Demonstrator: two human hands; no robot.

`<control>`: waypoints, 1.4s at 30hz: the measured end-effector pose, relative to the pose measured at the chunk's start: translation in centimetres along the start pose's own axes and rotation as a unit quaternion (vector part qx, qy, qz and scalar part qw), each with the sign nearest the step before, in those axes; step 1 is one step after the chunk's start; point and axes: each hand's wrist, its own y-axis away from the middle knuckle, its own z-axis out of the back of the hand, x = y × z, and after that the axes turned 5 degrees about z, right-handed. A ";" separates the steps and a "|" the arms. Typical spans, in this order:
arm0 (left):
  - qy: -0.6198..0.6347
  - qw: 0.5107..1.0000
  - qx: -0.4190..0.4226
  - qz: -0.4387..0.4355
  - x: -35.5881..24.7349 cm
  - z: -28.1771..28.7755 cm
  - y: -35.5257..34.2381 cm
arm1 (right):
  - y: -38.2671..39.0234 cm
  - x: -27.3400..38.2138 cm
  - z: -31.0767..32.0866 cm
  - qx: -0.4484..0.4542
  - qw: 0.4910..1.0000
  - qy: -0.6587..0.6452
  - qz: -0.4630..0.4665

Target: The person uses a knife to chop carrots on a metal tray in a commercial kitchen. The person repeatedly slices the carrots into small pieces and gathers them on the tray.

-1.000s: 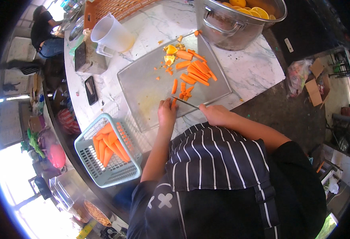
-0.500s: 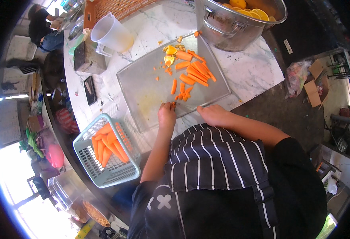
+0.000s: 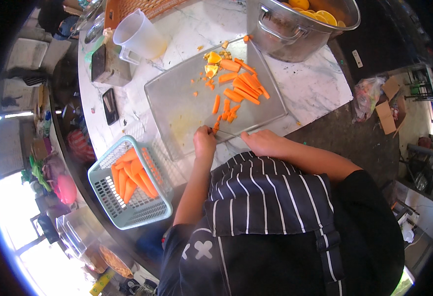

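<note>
Close to the near edge of the cutting board (image 3: 177,126), my left hand (image 3: 204,143) pinches a small carrot piece (image 3: 216,126), its fingers curled. My right hand (image 3: 265,144) is closed around a knife (image 3: 228,132), whose thin blade points left to the carrot piece; the handle is hidden in my fist. Just beyond the blade lie short carrot chunks (image 3: 229,113). Farther off, cut carrot sticks (image 3: 246,88) are heaped beside yellow-orange citrus pieces (image 3: 211,70) and small scraps.
A light-blue plastic basket (image 3: 166,209) of peeled carrots stands at left. A phone (image 3: 110,106), a rectangular tin (image 3: 115,74) and a clear measuring jug (image 3: 130,32) line the left side. At far right stands a steel pot (image 3: 280,47) with orange slices; a woven tray (image 3: 140,12) is behind.
The carrot piece at my left fingers now shows more, standing out past the fingertips. The knife blade lies at a slightly different angle. The whole view has shifted slightly.
</note>
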 end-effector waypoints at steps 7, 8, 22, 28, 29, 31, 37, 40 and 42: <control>0.001 1.000 0.009 0.014 -0.7 0.7 0.1 | -0.7 -0.8 -0.6 0.015 1.000 -0.019 -0.010; 0.000 1.000 0.006 0.008 -0.7 0.6 0.0 | -0.6 -0.9 -0.5 0.017 0.999 -0.041 -0.017; 0.036 0.994 -0.028 -0.100 -3.4 -0.3 -6.1 | 4.9 -3.5 0.3 0.029 0.997 -0.013 -0.073; -0.035 0.997 0.000 -0.075 -2.1 0.3 -7.4 | 2.5 -2.4 -0.8 -0.003 0.998 0.008 0.064; -0.055 0.997 0.003 -0.063 -1.9 0.7 -7.2 | 2.4 -2.4 -0.7 -0.013 0.998 0.018 0.055; -0.061 0.997 0.021 -0.047 -1.4 1.3 -6.0 | 2.0 -2.6 -0.5 -0.032 0.998 0.038 0.037; -0.030 0.998 0.046 -0.030 -2.0 1.4 -1.4 | 2.5 -3.6 -1.0 -0.108 0.994 0.012 0.021; -0.056 0.995 0.017 -0.082 -1.5 0.6 -1.0 | 2.4 -1.9 0.2 -0.042 0.999 0.019 0.017; -0.086 0.991 0.017 -0.101 -1.4 0.5 -1.2 | 2.1 -1.6 0.0 -0.057 0.996 0.053 0.032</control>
